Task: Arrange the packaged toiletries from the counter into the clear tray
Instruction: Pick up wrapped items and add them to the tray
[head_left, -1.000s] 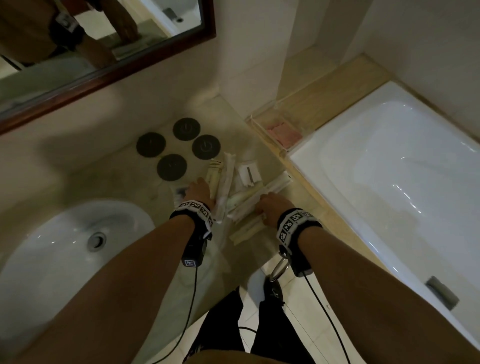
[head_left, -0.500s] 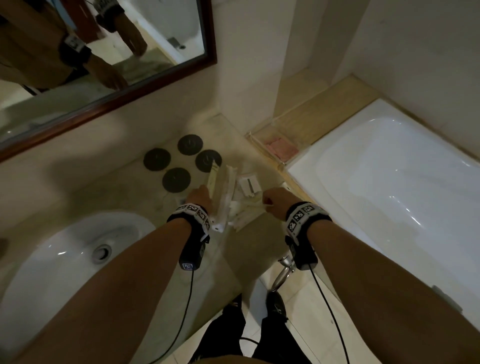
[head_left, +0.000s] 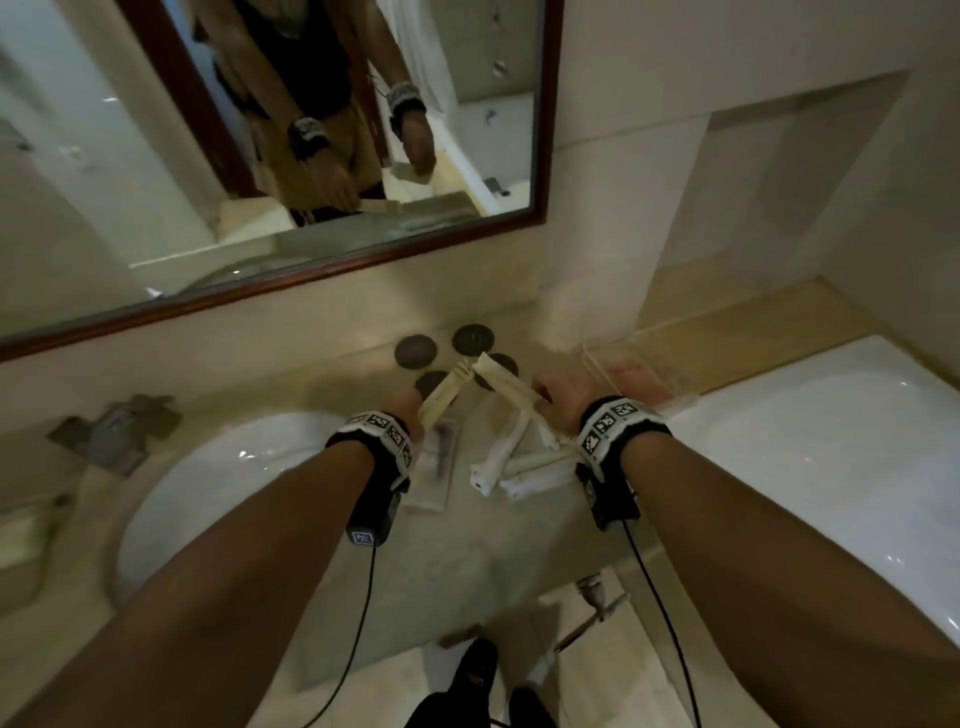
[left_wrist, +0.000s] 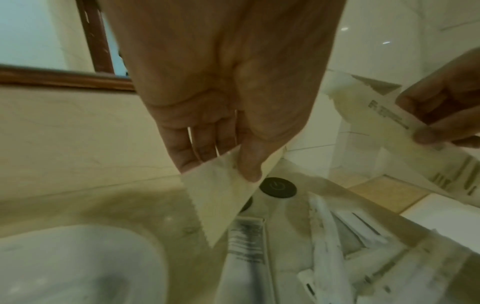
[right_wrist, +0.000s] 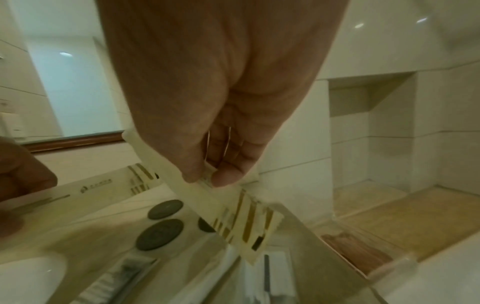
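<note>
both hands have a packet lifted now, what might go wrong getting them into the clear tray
1. The left hand holds its cream flat packet only by a thumb-and-fingertip pinch near one end, so it could slip and drop toward the white sink basin.
2. The right hand pinches its long cream printed packet the same way; swinging it toward the clear plastic tray, the free end might catch the tray's rim.
3. Loose white packets lie under both wrists and could be knocked.

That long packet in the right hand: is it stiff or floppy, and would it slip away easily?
Probably fairly stiff: the packet juts straight from the right hand, pinched near one end, without drooping. Likely light, since thumb and fingertips alone carry it. Its smooth wrapper may be a little slippery, though that is hard to tell.
</note>
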